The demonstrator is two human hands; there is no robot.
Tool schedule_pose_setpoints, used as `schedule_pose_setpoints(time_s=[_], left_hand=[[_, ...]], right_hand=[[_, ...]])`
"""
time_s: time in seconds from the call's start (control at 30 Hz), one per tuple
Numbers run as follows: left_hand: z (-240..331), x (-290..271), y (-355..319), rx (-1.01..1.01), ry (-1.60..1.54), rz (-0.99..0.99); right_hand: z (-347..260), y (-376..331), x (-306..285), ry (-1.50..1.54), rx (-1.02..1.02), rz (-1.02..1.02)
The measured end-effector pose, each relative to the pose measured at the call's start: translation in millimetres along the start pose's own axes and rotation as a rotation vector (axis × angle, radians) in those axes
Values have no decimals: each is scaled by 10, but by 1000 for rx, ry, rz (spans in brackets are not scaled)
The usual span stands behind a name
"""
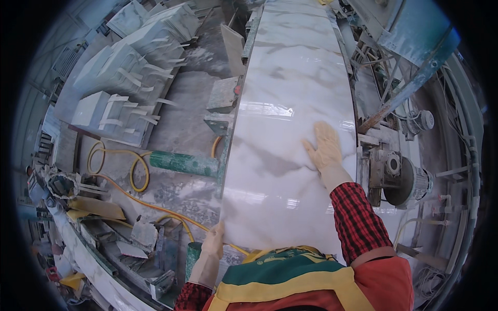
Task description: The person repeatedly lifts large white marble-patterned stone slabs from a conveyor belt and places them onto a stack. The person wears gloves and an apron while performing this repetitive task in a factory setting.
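A long, glossy white stone slab (290,150) with grey-brown veins lies on a machine line and stretches away in front of me. My right hand (327,147), in a cream glove, rests flat on its polished face towards the right edge, fingers out and thumb apart. At the near left corner, my left hand (208,250), gloved the same way, is closed against the edge of the slab. Its fingertips are partly hidden there. A green and yellow apron (282,269) covers my front at the near end.
Wrapped stacks of stone tiles (116,70) stand at far left. A green pipe (184,163) and yellow hose (140,173) lie left of the line. Broken stone pieces (145,233) fill the near left. Motors (410,181) and a slanting rusty pipe (399,96) flank the right side.
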State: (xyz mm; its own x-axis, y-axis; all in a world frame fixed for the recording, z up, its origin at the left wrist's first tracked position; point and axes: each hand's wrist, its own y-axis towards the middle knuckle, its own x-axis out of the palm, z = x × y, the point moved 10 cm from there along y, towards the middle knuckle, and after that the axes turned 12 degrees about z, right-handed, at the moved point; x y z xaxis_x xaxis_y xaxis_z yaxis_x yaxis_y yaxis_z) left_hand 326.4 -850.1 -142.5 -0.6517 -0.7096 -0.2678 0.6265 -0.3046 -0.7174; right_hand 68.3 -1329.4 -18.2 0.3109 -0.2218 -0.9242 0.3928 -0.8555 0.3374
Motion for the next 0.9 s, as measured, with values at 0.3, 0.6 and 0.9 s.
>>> schedule_pose_setpoints(time_s=[0.3, 0.6, 0.9], left_hand=[[260, 85, -165, 9, 153, 14], [418, 187, -798, -103, -467, 62], [141, 743, -1089, -396, -699, -130]], right_hand=[[34, 191, 42, -3, -41, -1], [1, 260, -49, 51, -61, -6], [-29, 313, -11, 24, -80, -11]])
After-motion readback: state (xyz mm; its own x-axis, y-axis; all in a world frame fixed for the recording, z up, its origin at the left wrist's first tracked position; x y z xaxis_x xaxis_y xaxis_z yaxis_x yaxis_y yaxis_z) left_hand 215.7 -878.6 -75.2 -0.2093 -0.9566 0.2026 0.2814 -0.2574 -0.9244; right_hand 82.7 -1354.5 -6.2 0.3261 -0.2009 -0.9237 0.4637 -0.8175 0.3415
